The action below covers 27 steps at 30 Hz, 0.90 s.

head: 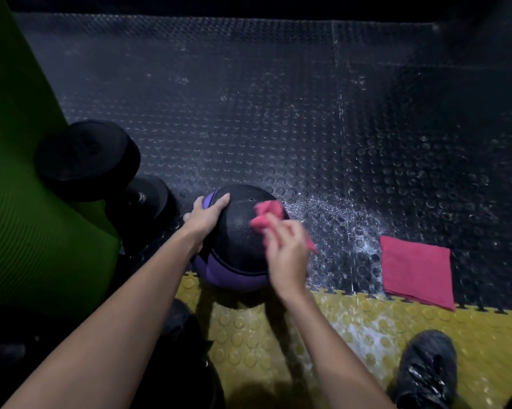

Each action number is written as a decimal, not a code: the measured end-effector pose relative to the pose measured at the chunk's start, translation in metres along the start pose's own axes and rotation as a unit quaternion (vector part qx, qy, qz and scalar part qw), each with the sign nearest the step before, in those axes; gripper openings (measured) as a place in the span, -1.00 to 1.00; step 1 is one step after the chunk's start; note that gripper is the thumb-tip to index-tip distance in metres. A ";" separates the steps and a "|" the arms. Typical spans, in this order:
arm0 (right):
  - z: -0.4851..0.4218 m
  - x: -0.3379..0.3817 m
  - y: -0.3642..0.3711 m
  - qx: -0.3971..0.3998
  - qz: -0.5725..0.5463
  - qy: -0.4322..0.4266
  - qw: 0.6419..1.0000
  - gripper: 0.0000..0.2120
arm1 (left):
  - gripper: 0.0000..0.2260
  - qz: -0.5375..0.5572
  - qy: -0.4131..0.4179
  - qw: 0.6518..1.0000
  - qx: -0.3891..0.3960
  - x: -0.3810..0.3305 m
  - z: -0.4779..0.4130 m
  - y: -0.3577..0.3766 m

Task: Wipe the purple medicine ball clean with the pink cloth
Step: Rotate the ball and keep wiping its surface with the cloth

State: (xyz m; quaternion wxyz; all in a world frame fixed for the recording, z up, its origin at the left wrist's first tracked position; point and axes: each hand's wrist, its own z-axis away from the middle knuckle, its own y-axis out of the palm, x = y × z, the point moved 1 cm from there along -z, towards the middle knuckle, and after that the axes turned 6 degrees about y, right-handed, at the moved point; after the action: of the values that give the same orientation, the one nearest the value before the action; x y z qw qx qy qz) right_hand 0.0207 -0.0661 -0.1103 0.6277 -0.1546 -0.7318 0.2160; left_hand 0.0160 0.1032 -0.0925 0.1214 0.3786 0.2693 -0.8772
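Black studded rubber floor [278, 113] fills most of the view, meeting a strip of yellow interlocking tiles [367, 335] along the near edge. The purple medicine ball [237, 243] sits at the seam between the two, just below the middle of the frame, with its black panel facing up and purple bands showing at its 6 and 10 o'clock sides.

The left hand [206, 215] lies on the ball at about 10 o'clock, palm down and fingers nearly straight, spread over the curve and pressing on it rather than gripping it. The right hand [287, 252] is at the ball's 3 o'clock side, motion-blurred, its fingers bunched around the pink cloth [266, 215]. The crumpled end of the cloth pokes out beyond the fingertips and touches the ball's top right at roughly 1 o'clock.

Wet splashes [337, 219] glisten on the floor just right of the ball. Farther out at 3 o'clock lies a folded pink cloth [418, 271], flat and well apart from both hands. Black dumbbells [86, 160] stand at 10 o'clock against a green mat [27, 187], and a dark shoe [429, 370] rests on the yellow tiles at 5 o'clock.
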 end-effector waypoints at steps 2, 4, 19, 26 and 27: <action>-0.019 -0.017 -0.008 -0.037 -0.042 0.196 0.979 -0.77 | -0.15 0.008 -0.002 1.000 -0.004 0.003 0.001 -0.001; -0.017 -0.013 -0.006 -0.054 -0.038 0.220 0.973 -0.76 | -0.08 0.035 -0.004 0.999 -0.005 0.008 -0.003 0.000; 0.018 -0.025 -0.072 -0.074 -0.083 0.268 0.957 -0.74 | 0.08 -0.019 -0.016 0.999 -0.020 0.042 0.068 -0.014; 0.009 0.015 -0.099 0.012 -0.189 0.260 0.947 -0.76 | 0.10 0.080 -0.044 0.996 -0.008 0.045 0.076 -0.019; 0.014 0.023 -0.093 0.026 -0.185 0.224 0.957 -0.77 | 0.05 0.065 -0.033 0.997 -0.029 0.041 0.078 -0.012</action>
State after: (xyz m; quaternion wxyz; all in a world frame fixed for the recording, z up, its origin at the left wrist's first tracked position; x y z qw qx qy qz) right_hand 0.0071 -0.1360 -0.0450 0.8084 -0.0449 -0.5821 0.0752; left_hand -0.0635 0.0686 -0.0736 0.1978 0.3623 0.2649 -0.8715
